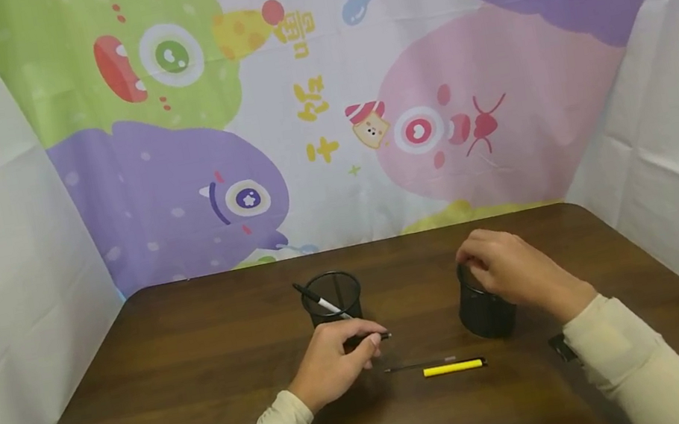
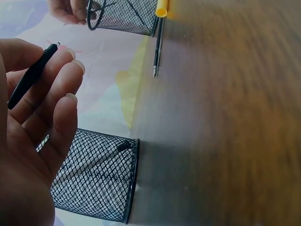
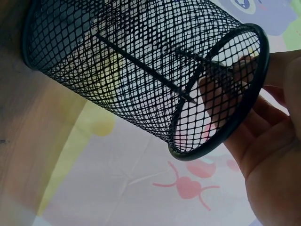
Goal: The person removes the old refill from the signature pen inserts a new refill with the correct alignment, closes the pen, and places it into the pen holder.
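Evidently, both hands are occupied over the brown table [image 1: 160, 395]. The left hand [image 1: 335, 360] pinches a black pen part [image 2: 33, 77] between thumb and fingers, above the table and in front of the left mesh cup [image 2: 101, 197]. The right hand [image 1: 516, 268] is bent over the rim of the right mesh cup [image 1: 487, 315], which stands towards the table's right edge. Its fingers are curled inside the mouth, close to the end of a short rod [image 3: 188, 54]; whether they have hold of it cannot be established through the mesh. A refill [image 1: 408, 367] and a yellow stick [image 1: 452, 368] lie side by side, farther from the table's far edge than either cup.

Judgement on the step in hand, taken to be work on the short rod: it is best gripped near its upper end and moved along the cup's axis, clear of the rim and of the long rod [image 3: 141, 65] leaning inside. A light cup may drag if the rim is caught. A gentle left pinch should suffice for so slim a part.

Comparison of views: the right wrist view reveals both rods, which the head view does not. The left wrist view shows the pen part's length and bright tip, largely covered by fingers from the head. Only the head view shows the black upper end of the marker [image 1: 327, 305] above the left mesh cup's rim.
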`<state>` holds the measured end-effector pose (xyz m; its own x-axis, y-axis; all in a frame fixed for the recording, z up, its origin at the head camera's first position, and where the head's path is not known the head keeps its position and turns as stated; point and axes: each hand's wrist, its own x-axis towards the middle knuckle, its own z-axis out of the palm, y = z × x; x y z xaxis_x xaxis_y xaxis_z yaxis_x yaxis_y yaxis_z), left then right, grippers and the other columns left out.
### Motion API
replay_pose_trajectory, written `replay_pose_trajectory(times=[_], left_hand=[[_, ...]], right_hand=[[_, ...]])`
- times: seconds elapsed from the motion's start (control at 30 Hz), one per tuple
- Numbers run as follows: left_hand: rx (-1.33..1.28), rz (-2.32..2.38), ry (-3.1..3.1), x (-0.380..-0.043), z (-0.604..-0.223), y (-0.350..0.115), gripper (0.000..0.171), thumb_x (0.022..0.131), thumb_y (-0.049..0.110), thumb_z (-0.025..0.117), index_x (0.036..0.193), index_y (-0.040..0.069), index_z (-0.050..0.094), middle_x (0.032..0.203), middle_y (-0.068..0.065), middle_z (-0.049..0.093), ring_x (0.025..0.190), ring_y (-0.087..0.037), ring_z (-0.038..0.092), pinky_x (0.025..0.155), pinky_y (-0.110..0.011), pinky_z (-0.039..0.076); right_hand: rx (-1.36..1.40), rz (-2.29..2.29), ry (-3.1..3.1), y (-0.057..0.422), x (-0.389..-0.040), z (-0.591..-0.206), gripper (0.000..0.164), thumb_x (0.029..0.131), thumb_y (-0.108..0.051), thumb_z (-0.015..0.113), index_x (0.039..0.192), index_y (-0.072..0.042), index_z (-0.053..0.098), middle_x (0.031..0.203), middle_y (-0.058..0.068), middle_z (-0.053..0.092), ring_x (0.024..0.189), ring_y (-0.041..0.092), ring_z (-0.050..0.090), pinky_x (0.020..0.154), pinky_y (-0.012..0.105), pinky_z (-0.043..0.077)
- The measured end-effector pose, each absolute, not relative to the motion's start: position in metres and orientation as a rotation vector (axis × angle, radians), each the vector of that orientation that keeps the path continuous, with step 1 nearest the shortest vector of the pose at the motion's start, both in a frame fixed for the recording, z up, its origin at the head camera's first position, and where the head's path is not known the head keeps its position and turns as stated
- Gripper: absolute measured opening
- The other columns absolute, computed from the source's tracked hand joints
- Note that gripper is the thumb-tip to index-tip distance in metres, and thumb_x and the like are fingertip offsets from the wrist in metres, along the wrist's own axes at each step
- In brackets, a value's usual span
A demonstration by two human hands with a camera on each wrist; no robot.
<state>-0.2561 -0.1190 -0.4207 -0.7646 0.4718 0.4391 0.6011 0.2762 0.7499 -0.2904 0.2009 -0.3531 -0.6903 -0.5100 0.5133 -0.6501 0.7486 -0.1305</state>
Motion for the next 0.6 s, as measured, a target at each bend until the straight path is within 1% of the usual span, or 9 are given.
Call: replay_pose_trajectory(times=[0.27,0.5,0.6], left_hand=[[-0.999,-1.483,-2.433,-0.256,-0.419,-0.123,0.014,0.099,0.014,0.066,0.108,0.012,0.076,0.079,0.007,0.069,0.062,-0.01,0.066,0.061,-0.029,0.057],[-1.014,-1.492,-2.419,-0.255,-0.42,-0.122,0.014,0.099,0.015,0.066,0.109,0.012,0.076,0.08,0.006,0.07,0.062,-0.009,0.066,0.061,-0.028,0.057],[-1.009,-1.493,-2.411,-0.25,-0.413,-0.119,0.014,0.098,0.01,0.065,0.108,0.01,0.075,0.08,0.001,0.071,0.061,-0.011,0.065,0.06,-0.028,0.056]], right_hand=[[0.866,0.431,-2.441,0.195,-0.289,-0.354,0.012,0.087,0.002,0.067,0.093,-0.008,0.07,0.092,-0.001,0.065,0.081,0.016,0.061,0.076,0.039,0.055],[0.846,0.447,-2.402,0.191,-0.285,-0.355,0.014,0.087,0.002,0.066,0.093,-0.01,0.068,0.089,-0.003,0.064,0.077,0.014,0.06,0.069,0.037,0.053],[0.838,0.456,-2.381,0.189,-0.283,-0.355,0.015,0.087,0.001,0.07,0.095,-0.011,0.066,0.087,-0.003,0.064,0.073,0.012,0.057,0.066,0.035,0.052]])
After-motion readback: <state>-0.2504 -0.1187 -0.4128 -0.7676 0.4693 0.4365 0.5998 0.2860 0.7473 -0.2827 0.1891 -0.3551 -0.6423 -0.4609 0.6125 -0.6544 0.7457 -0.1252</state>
